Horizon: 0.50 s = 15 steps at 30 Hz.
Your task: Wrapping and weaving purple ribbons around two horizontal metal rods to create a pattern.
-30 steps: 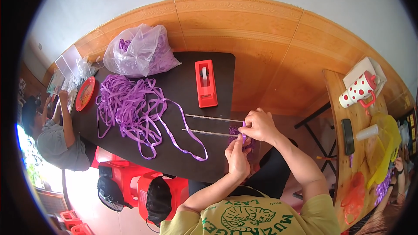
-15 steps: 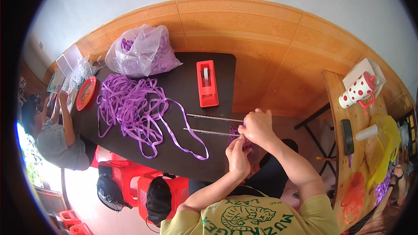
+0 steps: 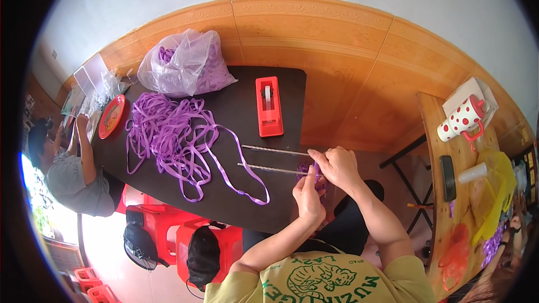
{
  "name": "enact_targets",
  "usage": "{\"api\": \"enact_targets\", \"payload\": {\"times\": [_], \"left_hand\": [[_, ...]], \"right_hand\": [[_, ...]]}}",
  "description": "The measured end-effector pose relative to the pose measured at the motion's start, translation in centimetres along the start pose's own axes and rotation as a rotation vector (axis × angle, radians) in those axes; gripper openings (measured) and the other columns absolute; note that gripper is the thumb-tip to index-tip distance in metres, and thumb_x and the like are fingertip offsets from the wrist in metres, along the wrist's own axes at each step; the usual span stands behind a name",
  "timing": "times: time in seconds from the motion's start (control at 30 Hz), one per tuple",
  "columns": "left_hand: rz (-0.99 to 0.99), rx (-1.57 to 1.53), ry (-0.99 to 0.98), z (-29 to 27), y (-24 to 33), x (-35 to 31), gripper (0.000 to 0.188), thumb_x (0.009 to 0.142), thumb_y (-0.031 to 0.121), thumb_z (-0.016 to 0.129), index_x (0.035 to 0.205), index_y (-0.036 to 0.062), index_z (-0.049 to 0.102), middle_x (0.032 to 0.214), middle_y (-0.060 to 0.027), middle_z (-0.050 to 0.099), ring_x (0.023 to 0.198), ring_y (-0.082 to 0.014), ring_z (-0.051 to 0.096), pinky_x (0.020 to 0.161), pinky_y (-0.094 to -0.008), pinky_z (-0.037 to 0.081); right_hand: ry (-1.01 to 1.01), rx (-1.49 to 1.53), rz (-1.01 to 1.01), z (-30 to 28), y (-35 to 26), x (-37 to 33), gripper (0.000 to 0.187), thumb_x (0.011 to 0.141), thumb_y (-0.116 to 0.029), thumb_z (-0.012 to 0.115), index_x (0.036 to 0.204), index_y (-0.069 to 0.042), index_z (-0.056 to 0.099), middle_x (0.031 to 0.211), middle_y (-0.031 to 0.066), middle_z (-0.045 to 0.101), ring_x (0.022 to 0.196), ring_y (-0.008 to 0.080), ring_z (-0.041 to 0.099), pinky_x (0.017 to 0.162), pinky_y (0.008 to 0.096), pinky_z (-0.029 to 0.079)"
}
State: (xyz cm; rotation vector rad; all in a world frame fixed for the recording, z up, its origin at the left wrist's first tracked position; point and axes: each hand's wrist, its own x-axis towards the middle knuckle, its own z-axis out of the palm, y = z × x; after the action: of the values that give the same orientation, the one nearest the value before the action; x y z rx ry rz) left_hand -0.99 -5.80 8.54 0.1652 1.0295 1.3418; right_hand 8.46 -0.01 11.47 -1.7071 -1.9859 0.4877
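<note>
Two thin twisted metal rods point(image 3: 275, 150) lie side by side over the dark table's right end and reach toward my hands. My right hand point(image 3: 338, 168) is closed at the end of the far rod, its thumb pressed down beside a strand of purple ribbon point(image 3: 316, 171). Just below it, my left hand point(image 3: 308, 196) pinches the same ribbon by the end of the near rod. Fingers partly hide the ribbon and the rod ends. More purple ribbon hangs beneath my hands. A large loose heap of purple ribbon point(image 3: 163, 129) covers the table's middle, one loop trailing toward the rods.
A red tape dispenser point(image 3: 269, 109), a clear bag of purple ribbon point(image 3: 188, 64) and a red plate point(image 3: 112, 116) stand on the dark table point(image 3: 241, 213). At right, a wooden table point(image 3: 426, 112) bears a dotted tumbler point(image 3: 463, 118) and a phone point(image 3: 447, 178). Other people work at both sides.
My right hand has turned and its fingers have spread a little, with its thumb now at the far rod's end. My left fingers have risen slightly. The rods stay almost in place.
</note>
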Motion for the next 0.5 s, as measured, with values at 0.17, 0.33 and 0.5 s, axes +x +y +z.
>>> {"api": "enact_targets", "payload": {"times": [0.17, 0.33, 0.5], "left_hand": [[0.011, 0.027, 0.109, 1.4, -0.1, 0.2, 0.033, 0.088, 0.03, 0.065, 0.068, 0.0064, 0.055, 0.063, -0.0008, 0.056, 0.054, -0.0071, 0.048, 0.05, -0.021, 0.035], [0.103, 0.034, 0.101, 1.2, -1.0, 1.0, 0.031, 0.09, 0.023, 0.062, 0.066, 0.0057, 0.053, 0.06, -0.0002, 0.054, 0.051, -0.0071, 0.045, 0.047, -0.0217, 0.033], [0.114, 0.015, 0.122, 1.4, -1.1, 1.1, 0.028, 0.093, 0.021, 0.058, 0.07, 0.0041, 0.056, 0.061, -0.0003, 0.054, 0.05, -0.0073, 0.045, 0.047, -0.0222, 0.033]], "right_hand": [[0.058, 0.063, -0.028, 0.8, 0.6, 0.1, 0.062, 0.09, -0.049, 0.051, 0.051, -0.001, 0.059, 0.053, 0.0152, 0.057, 0.057, 0.0332, 0.056, 0.058, 0.0454, 0.034], [0.004, 0.056, -0.006, 0.4, 0.9, 0.1, 0.062, 0.09, -0.049, 0.05, 0.052, -0.001, 0.06, 0.056, 0.0153, 0.058, 0.061, 0.0332, 0.057, 0.059, 0.0451, 0.034], [0.02, 0.094, -0.04, 0.0, 1.2, -0.4, 0.063, 0.091, -0.049, 0.049, 0.051, -0.001, 0.059, 0.053, 0.0159, 0.056, 0.055, 0.0328, 0.055, 0.058, 0.0445, 0.033]]}}
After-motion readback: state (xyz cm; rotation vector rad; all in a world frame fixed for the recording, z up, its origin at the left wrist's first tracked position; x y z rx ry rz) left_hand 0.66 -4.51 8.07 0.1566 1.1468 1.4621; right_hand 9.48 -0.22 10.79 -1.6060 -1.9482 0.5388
